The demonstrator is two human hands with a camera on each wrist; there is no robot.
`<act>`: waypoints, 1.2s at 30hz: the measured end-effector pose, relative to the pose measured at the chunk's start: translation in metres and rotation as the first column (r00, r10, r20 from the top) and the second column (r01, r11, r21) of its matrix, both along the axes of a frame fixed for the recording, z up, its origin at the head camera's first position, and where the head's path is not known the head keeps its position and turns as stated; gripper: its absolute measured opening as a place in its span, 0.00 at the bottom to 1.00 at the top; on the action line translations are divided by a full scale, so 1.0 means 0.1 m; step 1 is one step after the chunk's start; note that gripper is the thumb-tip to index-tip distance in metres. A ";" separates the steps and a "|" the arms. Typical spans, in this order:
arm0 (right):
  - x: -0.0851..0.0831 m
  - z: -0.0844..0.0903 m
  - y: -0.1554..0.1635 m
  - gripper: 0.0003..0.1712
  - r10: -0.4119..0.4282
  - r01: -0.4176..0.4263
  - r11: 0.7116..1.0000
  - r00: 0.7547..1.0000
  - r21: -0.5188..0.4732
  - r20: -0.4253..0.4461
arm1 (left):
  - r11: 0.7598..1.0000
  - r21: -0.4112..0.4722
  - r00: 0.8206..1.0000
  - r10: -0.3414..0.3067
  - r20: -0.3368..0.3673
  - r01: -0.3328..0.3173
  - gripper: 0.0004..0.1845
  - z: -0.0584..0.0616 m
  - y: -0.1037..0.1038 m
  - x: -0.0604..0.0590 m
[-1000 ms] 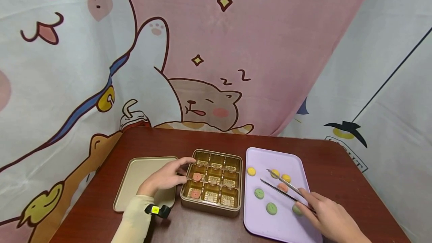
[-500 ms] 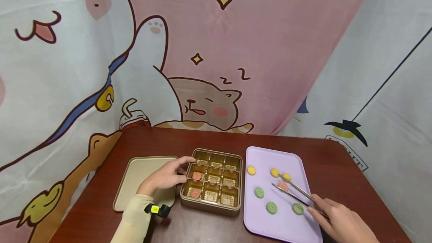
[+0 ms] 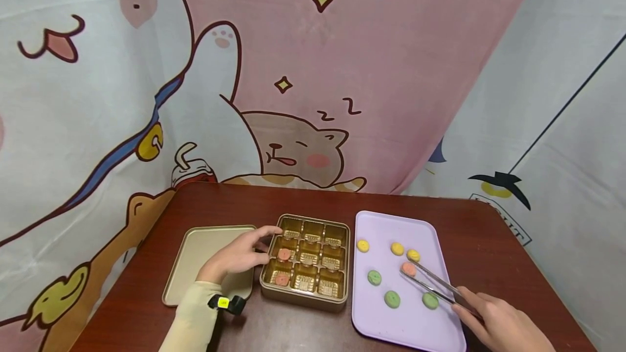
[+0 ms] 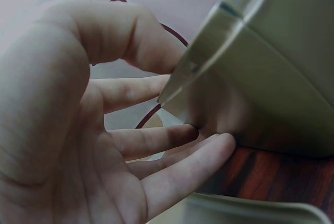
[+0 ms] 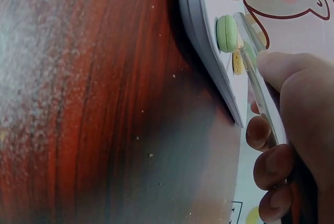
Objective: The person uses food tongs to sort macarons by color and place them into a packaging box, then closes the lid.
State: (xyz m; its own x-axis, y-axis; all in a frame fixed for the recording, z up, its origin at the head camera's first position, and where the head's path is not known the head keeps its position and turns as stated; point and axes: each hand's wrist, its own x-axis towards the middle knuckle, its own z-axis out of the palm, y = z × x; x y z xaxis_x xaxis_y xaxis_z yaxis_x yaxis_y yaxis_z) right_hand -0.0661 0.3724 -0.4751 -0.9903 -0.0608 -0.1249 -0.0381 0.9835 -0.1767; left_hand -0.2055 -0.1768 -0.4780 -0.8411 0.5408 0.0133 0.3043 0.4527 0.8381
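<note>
Macaron (image 3: 408,269): coral-pink, round, on lilac tray (image 3: 379,322), between tips of tongs (image 3: 440,279); contact unclear. Right hand (image 3: 504,322) grips tongs. Left hand (image 3: 237,257), fingers spread, touches gold box (image 3: 304,299).

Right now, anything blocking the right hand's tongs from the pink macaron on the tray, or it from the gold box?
Nothing visible blocks the tongs: their tips flank the pink macaron. Toward the gold box, a green macaron sits near the direct line, and the tray rim and box rim cross it; lifting should clear these.

Glossy metal tongs (image 3: 433,290), smooth plastic tray (image 3: 386,325)
</note>
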 end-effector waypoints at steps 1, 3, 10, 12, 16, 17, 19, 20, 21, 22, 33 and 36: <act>0.00 0.00 0.00 0.44 0.002 -0.002 1.000 1.000 0.001 0.005 | 1.000 -0.001 1.000 0.000 -0.001 0.000 0.36 0.00 0.00 0.00; -0.01 -0.01 0.00 0.45 0.004 -0.004 1.000 1.000 0.000 0.017 | 1.000 -0.002 1.000 -0.001 -0.004 0.001 0.36 0.01 0.00 0.00; -0.03 0.00 0.00 0.42 0.003 -0.003 1.000 1.000 -0.020 0.031 | 1.000 0.001 1.000 -0.001 -0.005 0.001 0.36 0.01 0.00 0.01; -0.04 -0.01 0.01 0.41 0.006 -0.005 1.000 1.000 -0.026 0.028 | 1.000 0.001 1.000 -0.001 -0.003 0.001 0.35 0.01 0.00 0.01; -0.04 -0.01 0.02 0.39 -0.001 0.002 0.999 1.000 -0.039 0.028 | 1.000 -0.004 1.000 -0.006 -0.010 0.006 0.36 0.00 0.00 0.00; -0.04 -0.01 0.02 0.39 -0.001 0.002 0.999 1.000 -0.044 0.027 | 1.000 -0.005 1.000 -0.008 -0.013 0.008 0.36 0.00 0.00 0.00; -0.03 -0.02 0.02 0.38 0.000 0.001 0.999 1.000 -0.052 0.024 | 1.000 -0.003 1.000 -0.013 -0.016 0.013 0.36 0.00 0.00 0.00; -0.03 -0.02 0.03 0.38 0.000 0.001 0.998 1.000 -0.057 0.024 | 1.000 -0.003 1.000 -0.015 -0.018 0.015 0.36 -0.01 0.00 -0.01; -0.03 -0.02 0.03 0.38 0.001 0.001 0.998 1.000 -0.061 0.024 | 1.000 -0.003 1.000 -0.017 -0.019 0.017 0.36 -0.01 0.00 -0.01; -0.03 -0.03 0.03 0.38 0.000 0.001 0.998 1.000 -0.064 0.024 | 1.000 -0.004 1.000 -0.017 -0.020 0.017 0.36 -0.01 -0.01 -0.01; -0.03 -0.07 0.00 0.45 -0.032 0.037 0.997 0.997 -0.070 0.064 | 1.000 -0.005 1.000 -0.018 -0.022 0.018 0.36 -0.01 -0.01 -0.01; -0.02 -0.08 0.00 0.45 -0.035 0.038 0.997 0.998 -0.066 0.056 | 1.000 -0.001 1.000 -0.019 -0.020 0.019 0.36 -0.01 -0.01 -0.01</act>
State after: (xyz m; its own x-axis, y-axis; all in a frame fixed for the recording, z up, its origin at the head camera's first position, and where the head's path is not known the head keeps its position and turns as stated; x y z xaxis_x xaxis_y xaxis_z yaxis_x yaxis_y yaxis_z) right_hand -0.0683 0.3724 -0.4826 -0.9838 -0.0348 -0.1760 0.0091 0.9700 -0.2430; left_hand -0.2060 -0.1774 -0.4789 -0.8303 0.5565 0.0296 0.3297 0.4477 0.8312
